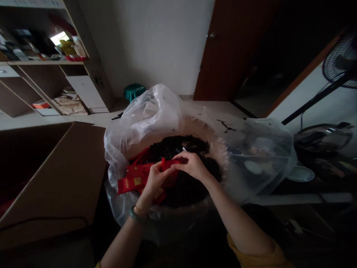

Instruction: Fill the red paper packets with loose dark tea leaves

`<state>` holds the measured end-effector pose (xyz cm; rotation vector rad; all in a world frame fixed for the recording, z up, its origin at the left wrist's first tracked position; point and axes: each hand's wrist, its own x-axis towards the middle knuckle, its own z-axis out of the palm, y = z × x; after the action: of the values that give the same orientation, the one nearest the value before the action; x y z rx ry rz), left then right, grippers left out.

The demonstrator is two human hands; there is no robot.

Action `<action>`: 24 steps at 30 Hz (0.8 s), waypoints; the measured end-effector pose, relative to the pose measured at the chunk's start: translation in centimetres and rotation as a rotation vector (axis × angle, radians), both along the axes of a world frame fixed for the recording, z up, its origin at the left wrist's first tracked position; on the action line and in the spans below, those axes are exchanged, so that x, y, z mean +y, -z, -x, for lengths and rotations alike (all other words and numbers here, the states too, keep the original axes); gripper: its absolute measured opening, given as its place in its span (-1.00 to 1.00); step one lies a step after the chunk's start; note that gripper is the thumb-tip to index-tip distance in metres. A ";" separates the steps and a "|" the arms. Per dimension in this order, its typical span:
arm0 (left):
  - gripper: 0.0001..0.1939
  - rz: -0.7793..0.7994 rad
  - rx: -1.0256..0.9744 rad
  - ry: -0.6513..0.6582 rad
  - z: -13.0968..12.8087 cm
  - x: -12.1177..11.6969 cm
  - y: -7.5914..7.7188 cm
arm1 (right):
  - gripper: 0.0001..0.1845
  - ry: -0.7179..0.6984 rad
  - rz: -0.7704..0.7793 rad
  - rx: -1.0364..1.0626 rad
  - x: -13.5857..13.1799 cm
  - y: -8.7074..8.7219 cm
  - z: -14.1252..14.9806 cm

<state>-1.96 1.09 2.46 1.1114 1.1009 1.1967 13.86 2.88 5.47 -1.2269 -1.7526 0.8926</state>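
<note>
Both hands hold red strip within tub rim.

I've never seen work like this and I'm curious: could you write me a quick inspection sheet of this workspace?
Surface: pale floor.
Job's things: red paper strips with gold marks, over dark crumbly material in a round tub lined with clear plastic bag.
Clutter: second plastic bag holding white dishes.
Grips: left hand and right hand both pinch the red paper strips.
Cables: thin dark cord on a brown board.
Surroundings: shelves, brown door, standing fan.
</note>
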 end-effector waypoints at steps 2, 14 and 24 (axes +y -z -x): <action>-0.60 -0.014 0.021 -0.008 -0.1 -0.1 -0.1 | -0.75 0.002 -0.005 -0.002 0.0 0.1 -0.3; -0.65 0.127 -0.059 0.250 -0.8 -0.6 0.6 | -0.59 -0.024 -0.086 0.023 0.2 -0.3 -0.9; -0.59 0.090 -0.167 0.112 -0.9 -0.3 1.4 | -0.72 0.091 -0.078 0.030 -1.3 1.7 -1.0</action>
<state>-1.09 0.80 1.02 0.9731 0.9433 1.1204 14.83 1.59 3.75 -1.2263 -1.6781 0.7789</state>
